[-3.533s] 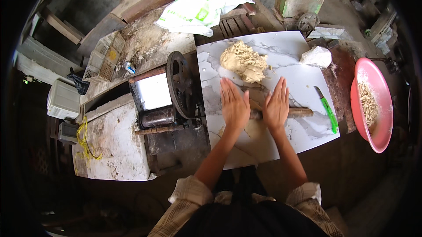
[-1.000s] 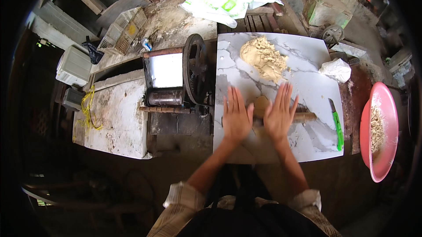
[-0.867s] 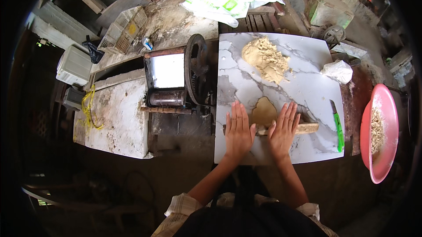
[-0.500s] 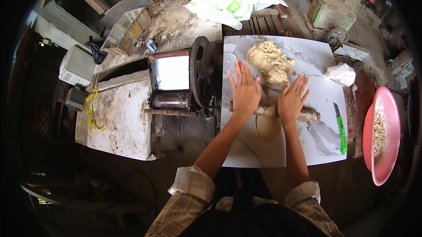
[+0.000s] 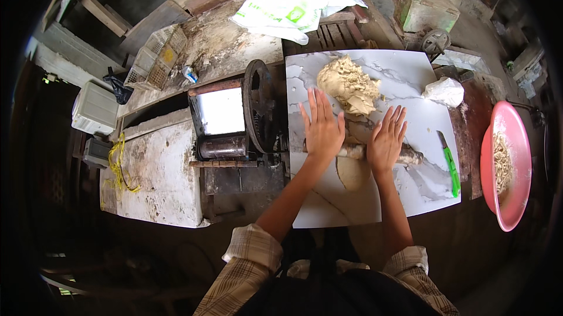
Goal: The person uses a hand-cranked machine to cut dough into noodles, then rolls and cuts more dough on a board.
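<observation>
My left hand (image 5: 322, 131) lies flat, fingers stretched forward, over the left part of a rolling pin (image 5: 353, 150). Likewise flat and open, my right hand (image 5: 385, 141) rests over the pin's right part, whose end sticks out beyond it. Under the pin is a flattened oval of dough (image 5: 354, 175), its near end showing between my forearms. Just past my fingertips sits a rough heap of pale dough (image 5: 349, 83). All of this is on a white marble-patterned board (image 5: 311, 210). The parts of the pin beneath my palms are hidden.
A green-handled knife (image 5: 450, 166) and a white bag (image 5: 444, 92) lie at the board's right. Beyond it stands a pink basin (image 5: 519, 169) with pale strips. Left of the board is a roller machine (image 5: 223, 146) with a large wheel. A white-green sack (image 5: 287, 8) lies behind.
The whole view has shifted, with the board sitting slightly further left. Both hands stay flat over the rolling pin, drawn back slightly toward me from the dough heap.
</observation>
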Demonstrator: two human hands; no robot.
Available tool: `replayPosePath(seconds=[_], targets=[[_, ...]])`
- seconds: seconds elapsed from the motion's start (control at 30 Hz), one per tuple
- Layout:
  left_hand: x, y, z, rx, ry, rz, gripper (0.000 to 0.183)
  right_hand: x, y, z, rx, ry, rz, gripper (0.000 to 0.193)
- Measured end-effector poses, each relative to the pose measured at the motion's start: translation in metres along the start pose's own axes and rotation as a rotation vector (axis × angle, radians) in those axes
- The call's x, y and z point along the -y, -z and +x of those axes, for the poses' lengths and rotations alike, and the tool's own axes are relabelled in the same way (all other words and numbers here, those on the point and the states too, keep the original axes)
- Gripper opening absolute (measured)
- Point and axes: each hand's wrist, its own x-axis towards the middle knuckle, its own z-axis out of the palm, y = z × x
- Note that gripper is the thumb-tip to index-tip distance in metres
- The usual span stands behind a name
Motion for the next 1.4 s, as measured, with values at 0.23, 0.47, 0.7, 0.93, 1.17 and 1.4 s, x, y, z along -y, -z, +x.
replayPosePath(seconds=[0.23,0.47,0.7,0.93,1.17,1.4], targets=[[-0.006,0.007,-0.068,0.076,-0.101,-0.112,0.062,-0.007,0.034,-0.056,0.086,0.045,-0.1,0.05],[-0.002,0.027,-0.083,0.159,-0.123,-0.116,0.062,-0.014,0.033,-0.075,0.195,0.095,0.07,0.047],[-0.003,-0.008,0.024,-0.004,-0.114,-0.05,0.066,-0.009,0.001,0.01,-0.039,-0.046,-0.135,0.046],[0.008,0.012,-0.08,0.071,-0.204,-0.087,0.06,-0.013,0.028,-0.09,0.122,0.078,0.055,0.049],[0.004,0.004,-0.035,0.046,-0.214,0.0,0.059,-0.009,0.029,-0.041,0.101,0.108,-0.014,0.048],[-0.002,-0.015,0.016,0.022,-0.109,-0.017,0.064,-0.017,-0.004,0.001,0.015,0.013,-0.065,0.047]])
